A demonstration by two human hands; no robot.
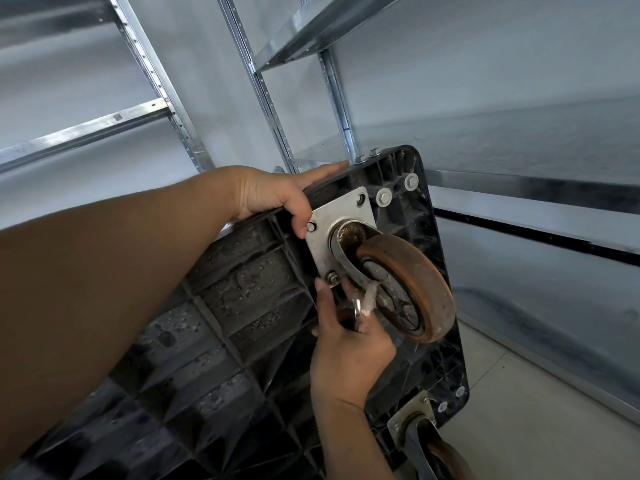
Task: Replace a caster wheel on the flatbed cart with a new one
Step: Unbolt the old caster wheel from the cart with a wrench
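The black flatbed cart [242,306] stands on its side with its ribbed underside facing me. A worn brown caster wheel [412,285] hangs from a silver mounting plate [341,223] near the cart's upper corner. Two of the plate's corner holes are empty, and a nut [333,279] sits at its lower corner. My left hand [277,192] grips the cart's top edge, thumb beside the plate. My right hand [349,344] holds a small metal tool [356,308] just below that nut, its index finger reaching toward it. A second caster [433,448] sits at the cart's lower corner.
Metal shelving uprights [270,105] and shelves [83,129] stand right behind the cart against a pale wall. Two bolts with washers [396,190] sit in the cart's corner beyond the plate. Light floor tiles [536,420] lie to the lower right.
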